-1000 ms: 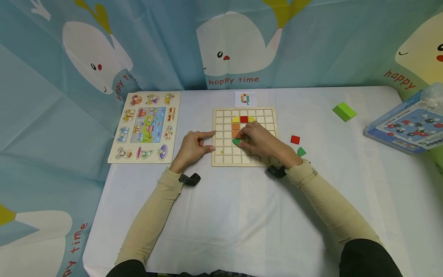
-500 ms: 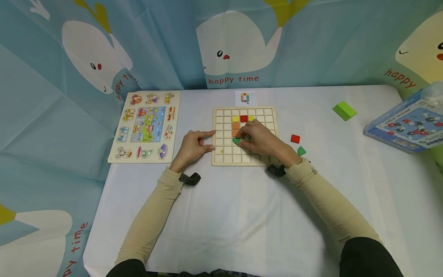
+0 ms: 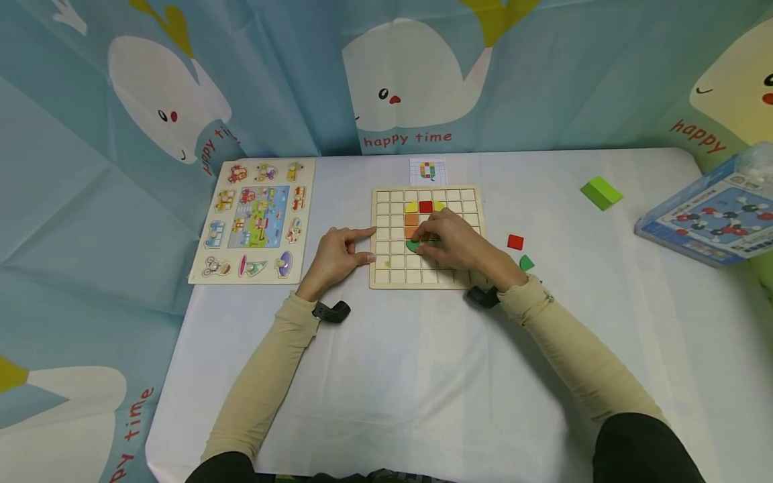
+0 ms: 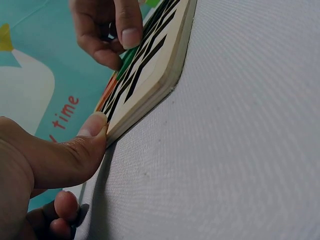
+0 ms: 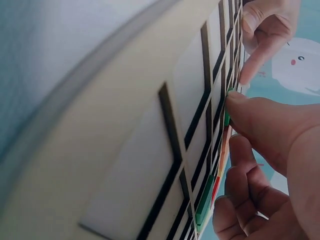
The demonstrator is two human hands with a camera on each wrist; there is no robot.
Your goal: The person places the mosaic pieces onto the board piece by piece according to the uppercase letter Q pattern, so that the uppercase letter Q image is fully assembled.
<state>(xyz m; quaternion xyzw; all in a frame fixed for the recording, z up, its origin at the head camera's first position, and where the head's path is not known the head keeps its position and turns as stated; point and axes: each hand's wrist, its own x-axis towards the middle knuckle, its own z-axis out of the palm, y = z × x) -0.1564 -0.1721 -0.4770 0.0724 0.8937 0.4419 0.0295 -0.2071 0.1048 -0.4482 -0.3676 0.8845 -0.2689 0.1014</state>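
A wooden grid board lies mid-table. Set in it are yellow rounded pieces, a red square and orange squares. My right hand is over the board, thumb and fingers pinching a green rounded tile at the cell below the orange ones. Another green tile sits in the grid, mostly hidden by that hand from above. At the board's left edge, my left hand touches the side with straight index finger and thumb; its thumb presses near the corner in the left wrist view.
Right of the board lie a loose red square and a green quarter-round. A pattern card is behind it. A picture puzzle board stands left; a green block and blue box are far right.
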